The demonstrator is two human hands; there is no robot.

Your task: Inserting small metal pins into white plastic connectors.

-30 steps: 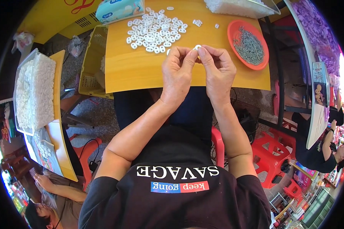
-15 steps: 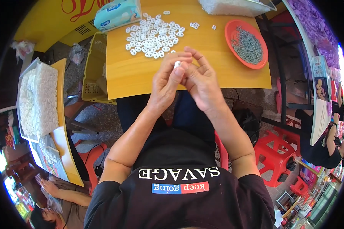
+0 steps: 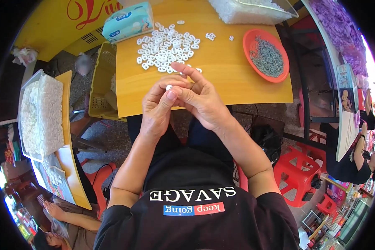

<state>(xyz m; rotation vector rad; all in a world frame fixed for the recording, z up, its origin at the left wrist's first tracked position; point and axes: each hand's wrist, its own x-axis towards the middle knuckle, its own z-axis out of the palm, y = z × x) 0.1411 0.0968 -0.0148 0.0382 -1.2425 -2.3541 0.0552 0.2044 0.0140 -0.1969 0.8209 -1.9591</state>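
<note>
My hands meet just over the near edge of the yellow table (image 3: 233,89). Between thumb and fingers, my left hand (image 3: 155,109) pinches a small white plastic piece (image 3: 169,87), mostly covered by the fingertips. My right hand (image 3: 204,100) presses its thumb and fingers together at the same piece, one finger stretched out above; whether it grips anything else is hidden. Beyond the hands lies a loose pile of white oval two-hole plastic pieces (image 3: 164,52). To the right, a red-orange bowl (image 3: 246,41) holds many grey metal screws or nails (image 3: 266,58).
A blue tissue pack (image 3: 129,23) and a clear bin of white pieces (image 3: 279,14) stand at the back. Left are a yellow crate (image 3: 96,83) and another clear bin (image 3: 39,116) on a side table. Red stools (image 3: 298,175) stand behind right; other people sit at both sides.
Both hands have shifted left and nearer to me, still together at the small white piece. The table and its contents appear slightly lower in the view.
</note>
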